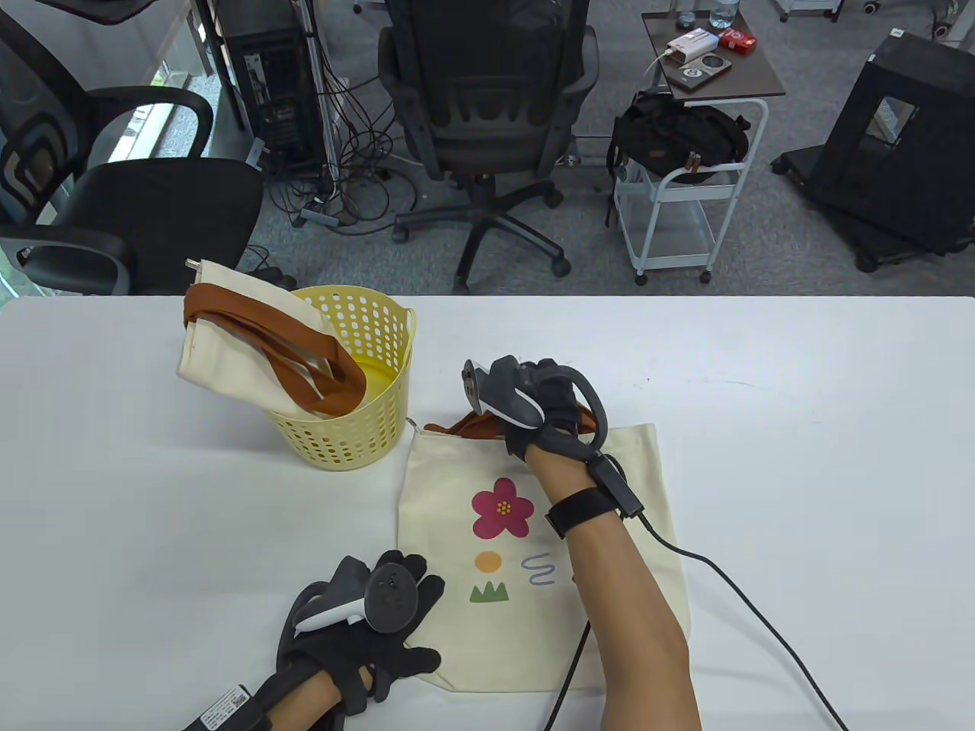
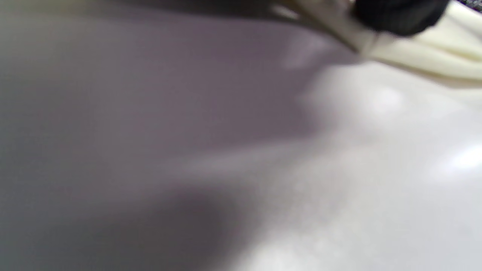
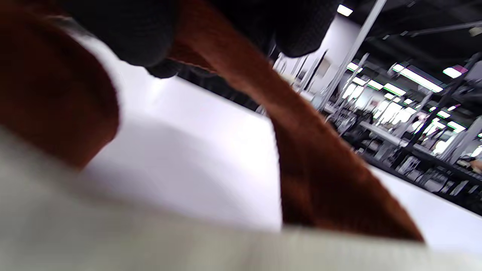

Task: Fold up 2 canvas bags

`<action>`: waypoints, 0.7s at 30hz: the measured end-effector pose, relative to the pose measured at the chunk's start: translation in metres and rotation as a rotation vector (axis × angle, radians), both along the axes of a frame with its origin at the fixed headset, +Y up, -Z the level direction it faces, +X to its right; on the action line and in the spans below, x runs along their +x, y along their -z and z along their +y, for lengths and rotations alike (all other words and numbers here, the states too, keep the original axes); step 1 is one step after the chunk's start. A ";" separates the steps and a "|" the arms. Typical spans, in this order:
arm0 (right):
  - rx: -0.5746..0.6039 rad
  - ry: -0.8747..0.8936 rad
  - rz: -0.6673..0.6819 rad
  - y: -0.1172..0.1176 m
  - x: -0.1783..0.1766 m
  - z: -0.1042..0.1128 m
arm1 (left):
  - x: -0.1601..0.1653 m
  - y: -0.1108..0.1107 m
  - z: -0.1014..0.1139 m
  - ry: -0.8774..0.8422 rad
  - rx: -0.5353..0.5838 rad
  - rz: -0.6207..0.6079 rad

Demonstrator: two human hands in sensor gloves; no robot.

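A cream canvas bag (image 1: pixel 487 601) with a pink flower print lies flat on the white table in the table view. My right hand (image 1: pixel 545 407) is at its top edge and grips the brown handles (image 1: pixel 465 425); the right wrist view shows the brown strap (image 3: pixel 308 158) running under my gloved fingers (image 3: pixel 124 34). My left hand (image 1: pixel 366 640) rests on the bag's lower left corner; the blurred left wrist view shows a fingertip (image 2: pixel 399 15) on rumpled cream cloth (image 2: pixel 421 56). A second cream bag (image 1: pixel 251 335) with brown handles hangs out of a yellow basket (image 1: pixel 358 426).
The yellow basket stands on the table just left of the flat bag's top edge. A black cable (image 1: pixel 731 586) runs from my right wrist across the bag and table to the front edge. Office chairs (image 1: pixel 487 114) and a cart (image 1: pixel 685 190) stand beyond the table's far edge.
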State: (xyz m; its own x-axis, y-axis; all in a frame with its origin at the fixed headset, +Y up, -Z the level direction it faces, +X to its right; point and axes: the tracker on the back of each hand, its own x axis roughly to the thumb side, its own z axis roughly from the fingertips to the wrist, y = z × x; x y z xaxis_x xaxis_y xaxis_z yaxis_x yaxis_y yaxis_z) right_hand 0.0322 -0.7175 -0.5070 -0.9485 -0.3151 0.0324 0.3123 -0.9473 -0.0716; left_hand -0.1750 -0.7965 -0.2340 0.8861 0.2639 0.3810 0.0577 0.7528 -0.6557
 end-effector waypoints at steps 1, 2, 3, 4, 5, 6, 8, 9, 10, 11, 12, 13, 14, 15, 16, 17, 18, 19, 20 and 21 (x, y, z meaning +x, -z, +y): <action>0.035 0.044 -0.019 0.002 0.005 0.004 | 0.000 0.000 0.000 0.000 0.000 0.000; 0.074 0.151 -0.062 0.003 0.014 0.008 | 0.000 0.000 0.000 -0.004 -0.001 0.002; 0.083 0.227 -0.082 0.005 0.020 0.009 | -0.001 0.000 0.000 -0.005 -0.002 0.003; 0.100 0.374 -0.129 0.009 0.033 0.006 | 0.000 0.000 0.000 -0.004 -0.003 0.002; 0.117 0.516 -0.166 0.012 0.049 0.011 | 0.000 0.000 0.000 -0.005 -0.004 0.002; 0.122 0.626 -0.194 0.015 0.060 0.013 | 0.000 0.000 0.000 -0.006 -0.006 0.003; 0.158 0.887 -0.280 0.020 0.086 0.009 | -0.001 0.000 0.000 -0.006 -0.007 0.004; 0.154 0.971 -0.333 0.024 0.096 -0.008 | -0.001 0.000 0.000 -0.006 -0.007 0.004; 0.132 0.982 -0.363 0.026 0.102 -0.010 | 0.000 0.000 0.000 -0.006 -0.007 0.004; 0.092 0.951 -0.400 0.022 0.110 -0.010 | -0.001 0.000 0.000 -0.006 -0.006 0.005; 0.080 0.912 -0.426 0.024 0.116 -0.013 | -0.001 0.000 0.000 -0.006 -0.006 0.005; 0.084 0.880 -0.456 0.021 0.122 -0.014 | -0.001 0.000 0.000 -0.005 -0.007 0.005; 0.096 0.886 -0.475 0.023 0.128 -0.017 | -0.001 0.000 0.000 -0.005 -0.006 0.006; 0.102 0.903 -0.487 0.021 0.133 -0.016 | -0.001 0.000 0.000 -0.006 -0.006 0.006; 0.103 0.945 -0.507 0.023 0.140 -0.018 | -0.001 0.000 0.000 -0.007 -0.006 0.007; 0.101 0.986 -0.522 0.024 0.145 -0.018 | -0.001 0.000 0.000 -0.007 -0.007 0.007; 0.089 1.041 -0.537 0.026 0.152 -0.018 | -0.001 0.000 0.000 -0.008 -0.007 0.007; 0.079 1.075 -0.549 0.026 0.156 -0.016 | -0.001 0.000 0.000 -0.008 -0.008 0.007; 0.066 1.083 -0.559 0.027 0.158 -0.017 | -0.001 0.000 0.000 -0.008 -0.009 0.007; 0.037 1.063 -0.568 0.027 0.161 -0.015 | -0.001 0.000 0.000 -0.008 -0.009 0.006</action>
State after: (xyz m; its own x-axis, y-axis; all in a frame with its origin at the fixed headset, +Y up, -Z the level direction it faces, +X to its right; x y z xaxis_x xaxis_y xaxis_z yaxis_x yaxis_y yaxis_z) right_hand 0.1930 -0.7328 -0.5339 -0.6103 0.6404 -0.4663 -0.6270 -0.7502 -0.2097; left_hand -0.1759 -0.7963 -0.2338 0.8863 0.2742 0.3733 0.0480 0.7473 -0.6628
